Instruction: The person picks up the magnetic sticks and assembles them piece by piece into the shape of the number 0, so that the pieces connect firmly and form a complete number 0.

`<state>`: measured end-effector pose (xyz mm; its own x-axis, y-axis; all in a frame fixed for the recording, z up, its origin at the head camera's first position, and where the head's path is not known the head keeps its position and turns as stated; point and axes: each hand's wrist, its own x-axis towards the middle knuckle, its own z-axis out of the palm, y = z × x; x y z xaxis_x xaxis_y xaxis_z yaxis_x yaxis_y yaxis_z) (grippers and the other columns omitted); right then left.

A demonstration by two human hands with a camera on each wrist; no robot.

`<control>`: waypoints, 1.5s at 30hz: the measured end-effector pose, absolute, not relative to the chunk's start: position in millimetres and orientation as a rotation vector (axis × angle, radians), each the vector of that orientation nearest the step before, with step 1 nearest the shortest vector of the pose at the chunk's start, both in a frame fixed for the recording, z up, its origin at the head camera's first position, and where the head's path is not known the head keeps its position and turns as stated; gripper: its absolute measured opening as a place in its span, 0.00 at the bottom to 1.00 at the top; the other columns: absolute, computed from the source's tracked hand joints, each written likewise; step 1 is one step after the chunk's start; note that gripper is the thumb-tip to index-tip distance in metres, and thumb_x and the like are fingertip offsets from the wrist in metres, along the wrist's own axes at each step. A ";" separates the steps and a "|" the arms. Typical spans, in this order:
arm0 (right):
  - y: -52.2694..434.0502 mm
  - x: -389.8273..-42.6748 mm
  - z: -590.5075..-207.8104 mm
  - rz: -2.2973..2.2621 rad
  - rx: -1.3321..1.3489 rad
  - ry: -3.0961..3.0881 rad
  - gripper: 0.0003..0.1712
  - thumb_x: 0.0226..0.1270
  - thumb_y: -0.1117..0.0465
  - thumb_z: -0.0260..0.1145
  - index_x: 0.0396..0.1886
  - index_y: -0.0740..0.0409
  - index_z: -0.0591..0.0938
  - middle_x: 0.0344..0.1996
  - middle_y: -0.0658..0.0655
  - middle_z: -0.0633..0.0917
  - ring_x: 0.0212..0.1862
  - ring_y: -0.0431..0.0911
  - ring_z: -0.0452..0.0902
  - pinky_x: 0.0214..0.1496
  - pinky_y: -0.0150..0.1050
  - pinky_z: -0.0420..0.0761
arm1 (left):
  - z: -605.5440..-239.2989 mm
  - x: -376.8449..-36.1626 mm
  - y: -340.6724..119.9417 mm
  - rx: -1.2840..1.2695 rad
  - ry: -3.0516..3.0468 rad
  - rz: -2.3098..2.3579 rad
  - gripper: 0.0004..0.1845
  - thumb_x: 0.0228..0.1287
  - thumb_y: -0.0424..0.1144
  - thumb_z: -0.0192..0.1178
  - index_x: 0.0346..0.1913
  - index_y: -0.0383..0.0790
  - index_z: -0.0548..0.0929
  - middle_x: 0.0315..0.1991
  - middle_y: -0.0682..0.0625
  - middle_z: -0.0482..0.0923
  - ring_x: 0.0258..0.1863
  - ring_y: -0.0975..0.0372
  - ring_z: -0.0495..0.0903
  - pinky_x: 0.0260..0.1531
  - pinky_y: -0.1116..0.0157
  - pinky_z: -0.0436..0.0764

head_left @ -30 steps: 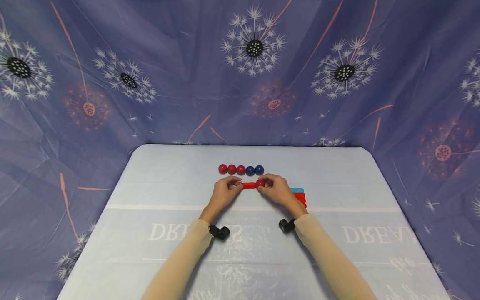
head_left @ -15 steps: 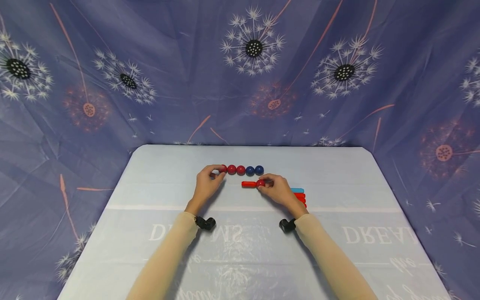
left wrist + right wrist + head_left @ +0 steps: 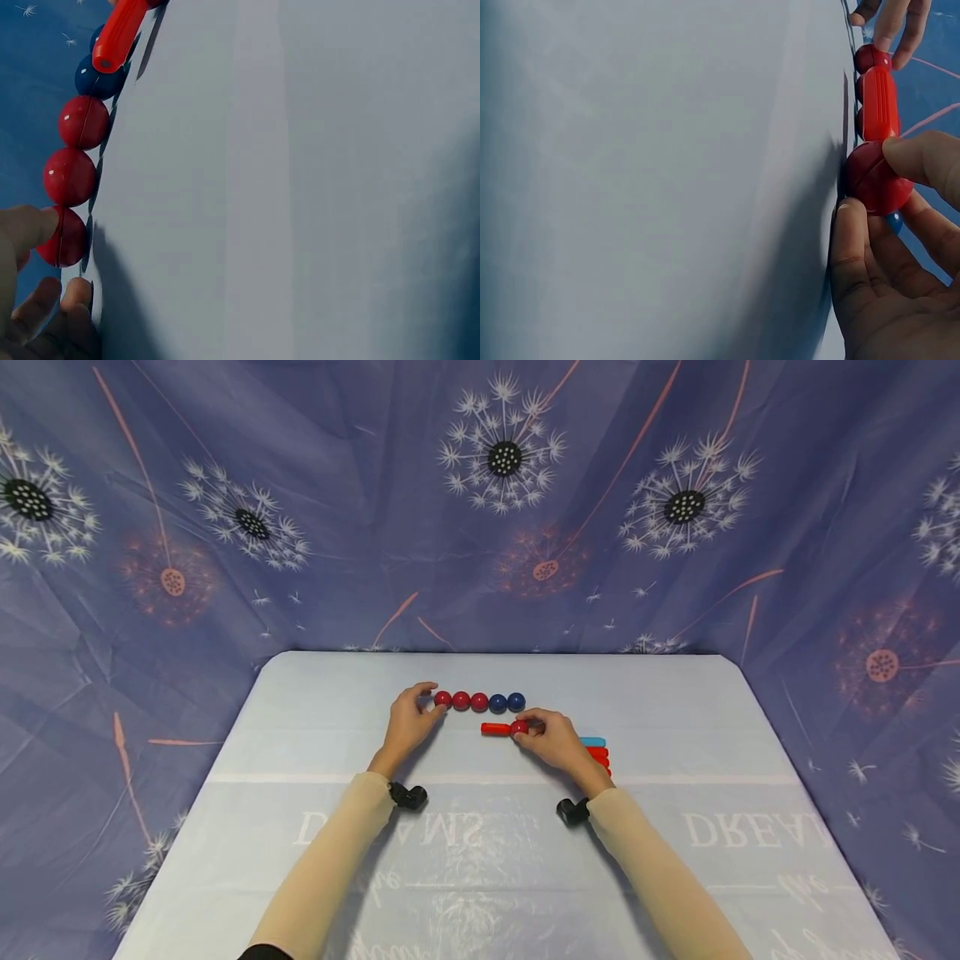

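Row of five balls [image 3: 479,702] lies on the pale table [image 3: 210,877]: three red towards its left end, two blue towards its right, neighbours close together. At the row's left end we see the left hand [image 3: 409,722], its thumb over the face of the end ball [image 3: 67,241] in its wrist view, its fingers parted from the thumb; we cannot tell whether the thumb touches the ball. Just on the near side of the row, towards its right end, the right hand [image 3: 553,739] pinches a red ball [image 3: 519,727] between thumb and fingertips. A red stick [image 3: 495,729] meets that ball, pointing along the row; we cannot tell whether it rests on the table. Nearer than the row and beyond its right end, we find a light blue stick [image 3: 593,742] and other red sticks [image 3: 600,752], partly hidden by the right arm. Behind the row we have a blue-purple cloth [image 3: 375,510] printed with dandelions.
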<state>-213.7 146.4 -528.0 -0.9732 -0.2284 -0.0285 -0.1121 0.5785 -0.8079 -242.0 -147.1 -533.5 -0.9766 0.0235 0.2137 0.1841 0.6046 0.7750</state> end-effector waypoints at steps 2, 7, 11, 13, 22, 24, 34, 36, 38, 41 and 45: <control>146.0 -213.6 -528.2 -1.351 -0.292 2.676 0.19 0.65 0.59 0.75 0.54 0.56 0.87 0.34 0.54 0.88 0.35 0.44 0.80 0.39 0.37 0.80 | -533.8 -242.3 -146.5 -0.163 -2.666 -1.295 0.23 0.65 0.36 0.70 0.62 0.34 0.82 0.54 0.35 0.83 0.30 0.58 0.79 0.33 0.64 0.77; 144.3 -213.4 -528.0 -1.349 -0.299 2.677 0.19 0.65 0.58 0.75 0.55 0.56 0.86 0.36 0.55 0.88 0.35 0.44 0.80 0.41 0.38 0.80 | -531.4 -241.8 -146.2 -0.127 -2.674 -1.286 0.17 0.67 0.36 0.69 0.57 0.36 0.84 0.51 0.38 0.86 0.32 0.55 0.81 0.35 0.62 0.78; 143.3 -213.2 -528.3 -1.353 -0.285 2.680 0.18 0.65 0.58 0.74 0.54 0.55 0.87 0.36 0.54 0.88 0.36 0.45 0.80 0.42 0.39 0.81 | -529.3 -240.2 -147.4 -0.118 -2.680 -1.276 0.16 0.67 0.36 0.69 0.56 0.36 0.85 0.49 0.38 0.87 0.33 0.54 0.83 0.36 0.62 0.79; 143.1 -212.6 -528.8 -1.358 -0.280 2.671 0.18 0.65 0.58 0.74 0.54 0.55 0.87 0.36 0.55 0.88 0.36 0.45 0.80 0.41 0.39 0.80 | -528.2 -238.3 -148.6 -0.102 -2.673 -1.288 0.17 0.67 0.36 0.69 0.56 0.35 0.85 0.50 0.38 0.88 0.34 0.54 0.83 0.37 0.62 0.79; 147.0 -213.7 -532.3 -1.363 -0.319 2.685 0.18 0.65 0.60 0.74 0.54 0.57 0.87 0.38 0.55 0.88 0.36 0.43 0.80 0.40 0.36 0.80 | -525.8 -230.7 -151.2 -0.074 -2.606 -1.330 0.17 0.67 0.38 0.70 0.56 0.35 0.86 0.48 0.38 0.89 0.37 0.51 0.85 0.39 0.60 0.80; 147.6 -214.3 -531.8 -1.371 -0.328 2.687 0.18 0.65 0.60 0.74 0.54 0.58 0.87 0.36 0.55 0.88 0.35 0.43 0.79 0.40 0.36 0.79 | -525.6 -229.5 -150.4 -0.078 -2.606 -1.322 0.17 0.67 0.39 0.70 0.55 0.35 0.87 0.47 0.38 0.89 0.39 0.50 0.86 0.40 0.58 0.81; 146.0 -214.3 -529.7 -1.382 -0.317 2.672 0.18 0.65 0.61 0.74 0.54 0.59 0.86 0.36 0.56 0.87 0.36 0.45 0.79 0.41 0.37 0.81 | -527.4 -219.3 -148.7 -0.067 -2.705 -1.329 0.16 0.66 0.45 0.71 0.51 0.40 0.90 0.41 0.44 0.91 0.41 0.53 0.86 0.44 0.56 0.81; 145.4 -214.6 -529.6 -1.384 -0.311 2.673 0.18 0.65 0.61 0.74 0.54 0.58 0.86 0.36 0.56 0.87 0.36 0.45 0.79 0.42 0.38 0.81 | -528.2 -217.5 -147.7 -0.079 -2.717 -1.330 0.15 0.65 0.46 0.71 0.50 0.41 0.90 0.39 0.45 0.91 0.39 0.55 0.85 0.42 0.58 0.80; 145.4 -214.7 -529.3 -1.383 -0.308 2.673 0.18 0.66 0.61 0.74 0.54 0.58 0.86 0.36 0.55 0.87 0.36 0.45 0.79 0.42 0.38 0.81 | -529.1 -215.9 -146.0 -0.103 -2.714 -1.327 0.15 0.65 0.46 0.71 0.50 0.42 0.90 0.39 0.46 0.91 0.35 0.57 0.84 0.39 0.61 0.79; 145.3 -214.1 -528.6 -1.384 -0.307 2.668 0.18 0.66 0.60 0.74 0.55 0.58 0.86 0.36 0.55 0.87 0.36 0.45 0.79 0.41 0.37 0.80 | -531.4 -213.1 -143.7 -0.148 -2.710 -1.322 0.15 0.64 0.45 0.72 0.49 0.42 0.90 0.38 0.47 0.91 0.30 0.60 0.82 0.35 0.64 0.77; 145.5 -213.2 -528.5 -1.384 -0.311 2.666 0.18 0.66 0.60 0.74 0.55 0.57 0.86 0.35 0.55 0.87 0.36 0.46 0.79 0.41 0.38 0.80 | -533.9 -209.4 -140.5 -0.199 -2.707 -1.352 0.15 0.64 0.44 0.72 0.50 0.42 0.90 0.39 0.47 0.91 0.27 0.64 0.80 0.33 0.66 0.76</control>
